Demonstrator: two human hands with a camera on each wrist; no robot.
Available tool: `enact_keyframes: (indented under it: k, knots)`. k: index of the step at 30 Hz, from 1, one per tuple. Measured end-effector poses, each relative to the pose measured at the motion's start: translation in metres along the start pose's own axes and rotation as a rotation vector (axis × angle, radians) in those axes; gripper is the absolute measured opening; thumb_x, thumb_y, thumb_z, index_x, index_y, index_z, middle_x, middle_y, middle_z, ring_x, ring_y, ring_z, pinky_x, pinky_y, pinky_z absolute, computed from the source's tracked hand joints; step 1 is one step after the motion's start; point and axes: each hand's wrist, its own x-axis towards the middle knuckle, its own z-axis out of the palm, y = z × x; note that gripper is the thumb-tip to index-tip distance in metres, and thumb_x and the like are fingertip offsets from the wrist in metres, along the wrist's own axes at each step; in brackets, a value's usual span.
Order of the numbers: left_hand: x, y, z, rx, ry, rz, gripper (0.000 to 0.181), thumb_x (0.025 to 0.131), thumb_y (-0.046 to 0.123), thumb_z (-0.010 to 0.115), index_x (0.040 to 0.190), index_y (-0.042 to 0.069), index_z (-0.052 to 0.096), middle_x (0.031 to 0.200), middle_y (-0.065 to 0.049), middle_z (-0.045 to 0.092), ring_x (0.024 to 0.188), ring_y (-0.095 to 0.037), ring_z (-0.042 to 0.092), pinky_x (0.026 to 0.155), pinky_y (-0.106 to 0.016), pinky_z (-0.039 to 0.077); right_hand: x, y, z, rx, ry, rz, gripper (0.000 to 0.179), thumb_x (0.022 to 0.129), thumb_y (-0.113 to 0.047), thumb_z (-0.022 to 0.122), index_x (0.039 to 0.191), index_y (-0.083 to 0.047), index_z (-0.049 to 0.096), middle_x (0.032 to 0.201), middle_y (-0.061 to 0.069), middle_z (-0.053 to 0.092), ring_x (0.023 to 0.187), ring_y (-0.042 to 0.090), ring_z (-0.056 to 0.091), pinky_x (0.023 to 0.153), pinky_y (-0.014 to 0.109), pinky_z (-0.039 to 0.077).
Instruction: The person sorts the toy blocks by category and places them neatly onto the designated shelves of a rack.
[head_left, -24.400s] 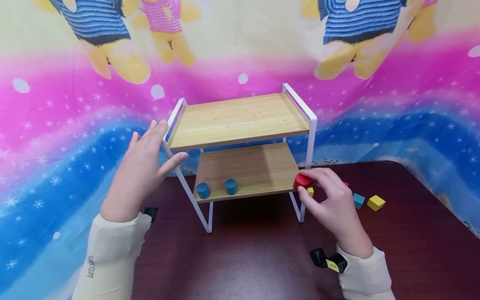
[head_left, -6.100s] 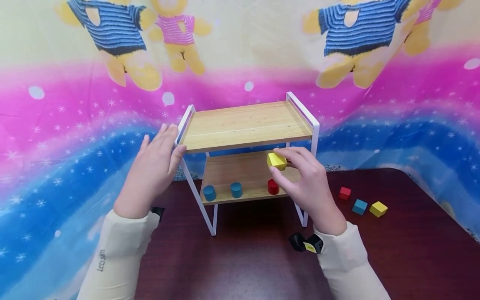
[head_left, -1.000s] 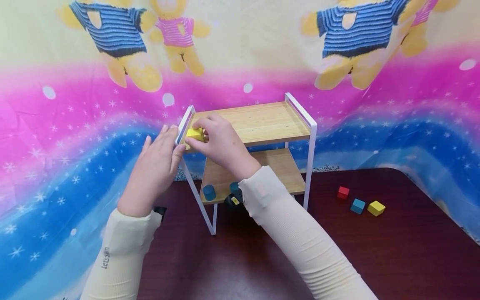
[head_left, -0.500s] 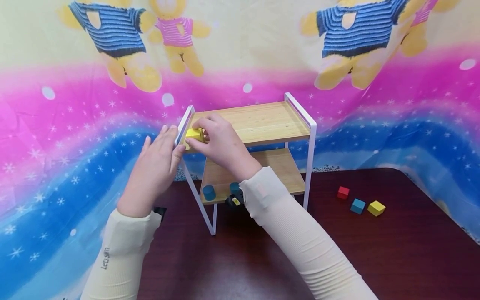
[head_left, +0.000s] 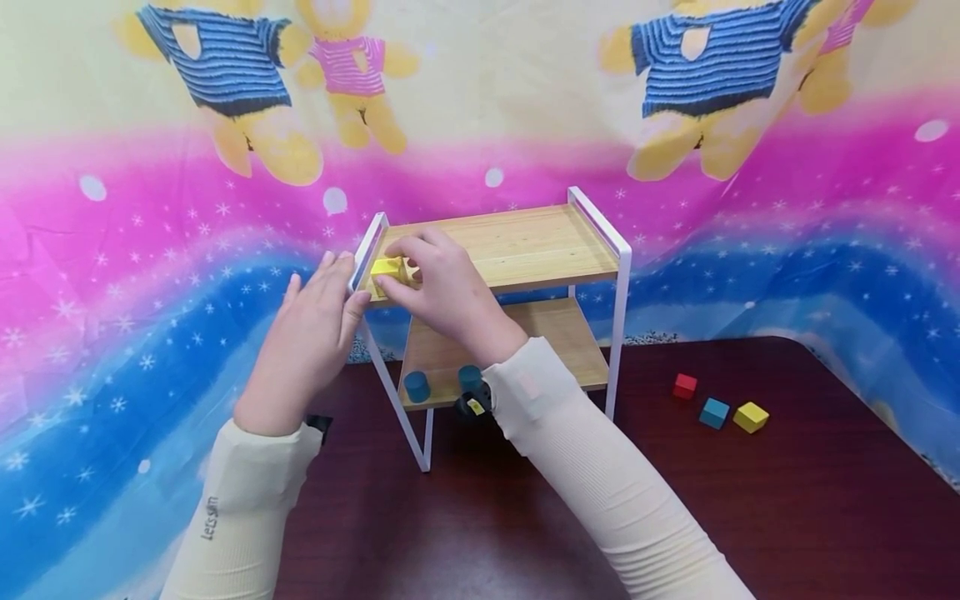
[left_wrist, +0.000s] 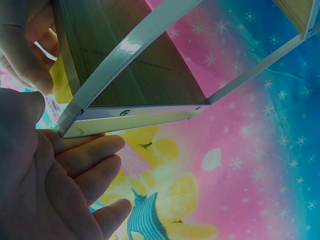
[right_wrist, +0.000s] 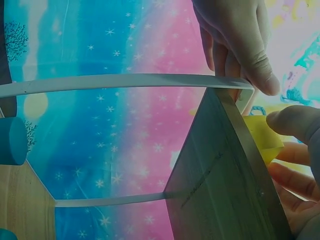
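Observation:
My right hand reaches across to the left end of the shelf unit's wooden top board, thumb and fingers around a yellow block. In the right wrist view the thumb lies against this yellow block beside the board's front edge. With straight fingers, my left hand rests against the upper left corner of the white frame. The left wrist view shows its fingers spread under the metal bar. On the lower board stand two blue cylinders, the second partly behind my right wrist.
Right of the unit, a red block, a blue block and a yellow cube lie on the dark table. A printed cloth hangs behind. My right sleeve covers part of the lower board.
The red cylinder went from my right hand onto the lower board, now hidden by my arm. The yellow block moved up-left onto the top board. Over the last second my right hand barely shifts.

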Motion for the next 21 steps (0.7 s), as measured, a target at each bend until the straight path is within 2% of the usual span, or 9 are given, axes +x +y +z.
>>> enact_keyframes:
  k: [7,21]
  knots:
    - [-0.001,-0.001,0.0,0.0,0.003,-0.005,0.06,0.101,0.042,0.033,0.15,0.009,0.021,0.151,-0.014,0.029,0.142,-0.027,0.016,0.113,-0.053,0.006,-0.005,0.001,0.0,0.015,0.063,-0.047,0.03,0.084,-0.022,0.071,0.107,-0.005,0.065,0.1,0.006,0.058,0.089,0.017,0.056,0.076,0.021,0.053]
    - [0.0,-0.002,0.001,-0.004,0.008,-0.002,0.06,0.101,0.042,0.033,0.15,0.009,0.021,0.151,-0.014,0.029,0.142,-0.027,0.016,0.113,-0.052,0.005,-0.016,0.004,-0.006,0.067,0.124,-0.07,0.027,0.085,-0.02,0.07,0.106,-0.004,0.066,0.099,0.007,0.06,0.086,0.015,0.058,0.077,0.022,0.052]
